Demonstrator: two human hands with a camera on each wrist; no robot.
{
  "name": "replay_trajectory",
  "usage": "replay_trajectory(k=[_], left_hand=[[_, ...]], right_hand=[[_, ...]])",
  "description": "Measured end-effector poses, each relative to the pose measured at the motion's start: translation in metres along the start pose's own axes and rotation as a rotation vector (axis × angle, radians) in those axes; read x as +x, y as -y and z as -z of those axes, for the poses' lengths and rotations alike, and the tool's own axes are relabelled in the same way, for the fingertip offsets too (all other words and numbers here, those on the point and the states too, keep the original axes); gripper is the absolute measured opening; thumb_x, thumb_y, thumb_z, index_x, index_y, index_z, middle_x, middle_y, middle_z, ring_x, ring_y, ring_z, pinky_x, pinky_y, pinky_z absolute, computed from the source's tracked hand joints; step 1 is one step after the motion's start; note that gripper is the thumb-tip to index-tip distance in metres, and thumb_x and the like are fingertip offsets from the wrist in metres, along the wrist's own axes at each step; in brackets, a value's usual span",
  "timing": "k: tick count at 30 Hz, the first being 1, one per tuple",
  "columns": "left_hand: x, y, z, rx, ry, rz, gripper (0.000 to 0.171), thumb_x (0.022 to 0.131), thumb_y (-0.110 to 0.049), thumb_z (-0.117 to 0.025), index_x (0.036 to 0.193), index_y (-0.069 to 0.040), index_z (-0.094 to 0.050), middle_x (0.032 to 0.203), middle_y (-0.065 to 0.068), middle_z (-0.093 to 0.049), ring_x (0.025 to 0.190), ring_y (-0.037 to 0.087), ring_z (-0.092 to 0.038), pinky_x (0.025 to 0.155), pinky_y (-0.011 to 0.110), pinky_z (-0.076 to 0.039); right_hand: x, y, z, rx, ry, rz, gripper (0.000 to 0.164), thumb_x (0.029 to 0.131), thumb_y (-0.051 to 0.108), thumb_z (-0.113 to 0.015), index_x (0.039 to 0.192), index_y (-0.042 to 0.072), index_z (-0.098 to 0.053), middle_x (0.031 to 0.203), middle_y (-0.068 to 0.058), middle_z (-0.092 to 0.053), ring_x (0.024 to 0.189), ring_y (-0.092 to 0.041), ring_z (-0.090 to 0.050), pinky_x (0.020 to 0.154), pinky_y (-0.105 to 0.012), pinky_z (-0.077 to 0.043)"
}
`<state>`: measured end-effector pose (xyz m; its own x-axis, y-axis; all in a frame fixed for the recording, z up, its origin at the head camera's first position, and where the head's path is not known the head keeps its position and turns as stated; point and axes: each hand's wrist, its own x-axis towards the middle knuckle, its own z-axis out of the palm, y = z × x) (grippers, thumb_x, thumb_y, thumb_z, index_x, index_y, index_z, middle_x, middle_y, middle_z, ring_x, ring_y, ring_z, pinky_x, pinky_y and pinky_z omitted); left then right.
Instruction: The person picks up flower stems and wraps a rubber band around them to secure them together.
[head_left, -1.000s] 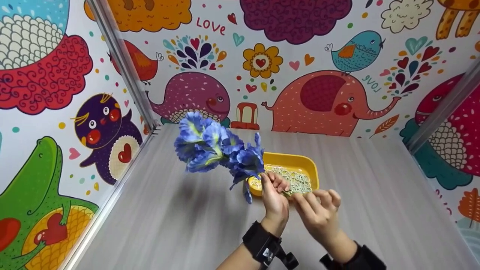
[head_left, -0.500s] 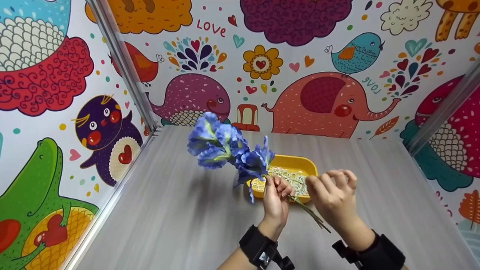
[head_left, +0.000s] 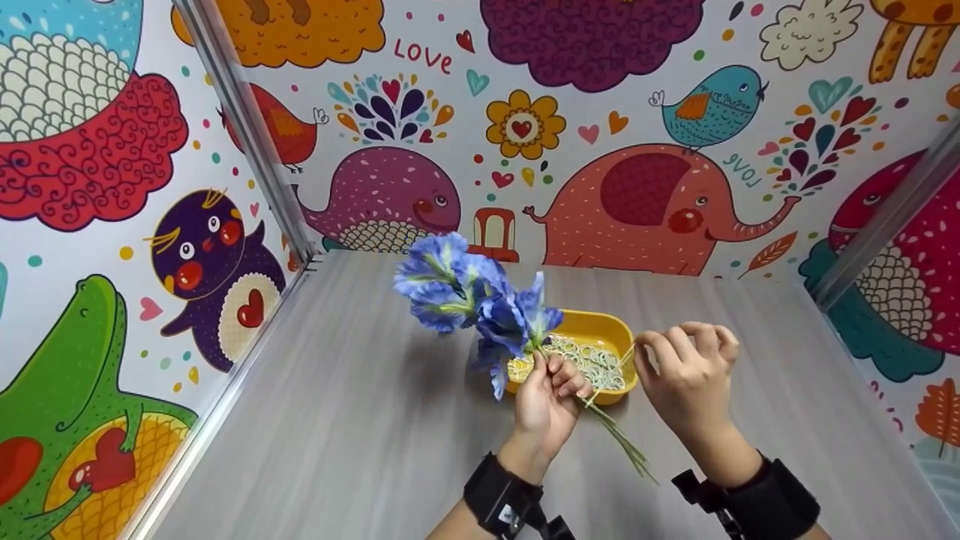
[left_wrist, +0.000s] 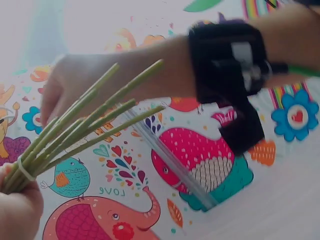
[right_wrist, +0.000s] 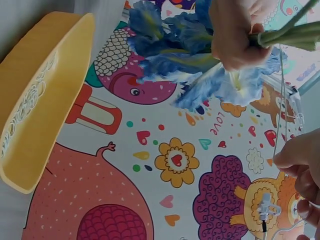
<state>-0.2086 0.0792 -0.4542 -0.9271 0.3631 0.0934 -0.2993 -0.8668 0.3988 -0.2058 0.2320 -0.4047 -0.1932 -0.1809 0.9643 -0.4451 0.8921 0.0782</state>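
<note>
Blue artificial flowers (head_left: 465, 289) lean to the upper left in the head view. My left hand (head_left: 547, 409) grips their green stems (head_left: 619, 439) just below the blooms, and the cut ends stick out to the lower right. A pale rubber band (left_wrist: 24, 171) circles the stems close to the left fingers. To the right, my right hand (head_left: 690, 379) pinches a loop of the band, whose stretched strands run from the stems to its fingertips in the right wrist view. That hand (right_wrist: 300, 165) is apart from the stems.
Behind the left hand, a yellow tub (head_left: 600, 322) stands on the grey wood-grain table (head_left: 337, 420). Many pale rubber bands (head_left: 596, 364) lie in it. Printed cartoon walls (head_left: 630, 202) border the table at the back and sides.
My right hand has moved from the stems up to the right, drawing the rubber band out. The stems have come into sight, and the flowers have shifted right in the left hand.
</note>
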Motion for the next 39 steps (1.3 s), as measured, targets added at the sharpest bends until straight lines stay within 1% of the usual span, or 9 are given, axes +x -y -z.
replay_trajectory(k=[4,10,17,20,27,31,34,36,39], left_hand=[[-0.003,-0.005,-0.004,-0.044,0.0,0.036,0.04,0.097,-0.037,-0.006,0.072,-0.016,-0.03,0.063,-0.004,-0.02,0.051,0.006,-0.024,0.055,0.021,-0.025],[-0.005,-0.013,-0.014,-0.082,-0.021,0.055,0.04,0.097,-0.036,-0.007,0.072,-0.015,-0.03,0.062,-0.004,-0.02,0.051,0.006,-0.024,0.054,0.021,-0.024],[-0.002,-0.017,-0.023,-0.131,-0.065,0.072,0.039,0.098,-0.036,-0.009,0.072,-0.015,-0.03,0.062,-0.003,-0.02,0.051,0.007,-0.023,0.053,0.02,-0.025],[0.001,-0.018,-0.026,-0.156,-0.078,0.044,0.04,0.097,-0.037,-0.01,0.071,-0.015,-0.03,0.062,-0.004,-0.02,0.051,0.007,-0.022,0.052,0.02,-0.024],[0.007,-0.015,-0.032,-0.238,-0.074,-0.029,0.043,0.097,-0.038,-0.008,0.071,-0.015,-0.032,0.063,-0.004,-0.019,0.053,0.008,-0.021,0.053,0.02,-0.025],[0.01,-0.012,-0.032,-0.305,-0.119,-0.072,0.042,0.096,-0.04,-0.009,0.071,-0.014,-0.031,0.063,-0.004,-0.019,0.053,0.008,-0.02,0.052,0.019,-0.025],[0.014,-0.009,-0.032,-0.313,-0.157,-0.122,0.041,0.096,-0.04,-0.01,0.071,-0.014,-0.031,0.062,-0.004,-0.02,0.053,0.008,-0.019,0.052,0.02,-0.024],[0.017,-0.007,-0.031,-0.295,-0.186,-0.166,0.041,0.097,-0.039,-0.011,0.071,-0.014,-0.031,0.062,-0.004,-0.021,0.052,0.008,-0.02,0.052,0.021,-0.024],[0.022,-0.005,-0.029,-0.257,-0.208,-0.237,0.039,0.097,-0.038,-0.013,0.071,-0.015,-0.03,0.062,-0.004,-0.021,0.052,0.008,-0.019,0.053,0.021,-0.024]], right_hand=[[-0.007,-0.005,-0.001,-0.022,0.067,-0.025,0.008,0.072,0.009,-0.058,0.067,0.005,-0.061,0.061,-0.007,-0.051,0.07,-0.034,-0.047,0.072,-0.053,-0.026],[-0.02,-0.009,-0.005,-0.026,0.136,-0.052,0.008,0.074,0.01,-0.058,0.068,0.005,-0.061,0.062,-0.007,-0.052,0.071,-0.034,-0.047,0.073,-0.053,-0.027],[-0.046,-0.01,-0.012,-0.006,0.232,-0.121,0.005,0.07,0.01,-0.061,0.069,0.006,-0.06,0.063,-0.005,-0.051,0.072,-0.033,-0.047,0.072,-0.053,-0.028],[-0.057,-0.005,-0.015,0.013,0.253,-0.146,0.006,0.069,0.012,-0.062,0.069,0.007,-0.061,0.063,-0.004,-0.051,0.071,-0.032,-0.047,0.071,-0.052,-0.029],[-0.07,0.014,-0.018,0.072,0.236,-0.205,0.007,0.068,0.013,-0.065,0.07,0.007,-0.063,0.061,-0.003,-0.052,0.07,-0.03,-0.048,0.068,-0.05,-0.031],[-0.077,0.025,-0.02,0.096,0.278,-0.266,0.007,0.064,0.011,-0.069,0.068,0.008,-0.065,0.063,-0.003,-0.057,0.072,-0.029,-0.048,0.067,-0.048,-0.031],[-0.083,0.033,-0.022,0.094,0.3,-0.295,0.011,0.062,0.011,-0.072,0.068,0.008,-0.064,0.065,-0.002,-0.057,0.073,-0.027,-0.048,0.067,-0.046,-0.031],[-0.089,0.038,-0.023,0.101,0.281,-0.297,0.012,0.062,0.012,-0.073,0.069,0.009,-0.063,0.062,0.0,-0.053,0.07,-0.024,-0.046,0.065,-0.042,-0.03],[-0.099,0.049,-0.025,0.151,0.198,-0.276,0.007,0.069,0.015,-0.068,0.071,0.009,-0.063,0.059,0.003,-0.047,0.062,-0.019,-0.043,0.063,-0.036,-0.029]])
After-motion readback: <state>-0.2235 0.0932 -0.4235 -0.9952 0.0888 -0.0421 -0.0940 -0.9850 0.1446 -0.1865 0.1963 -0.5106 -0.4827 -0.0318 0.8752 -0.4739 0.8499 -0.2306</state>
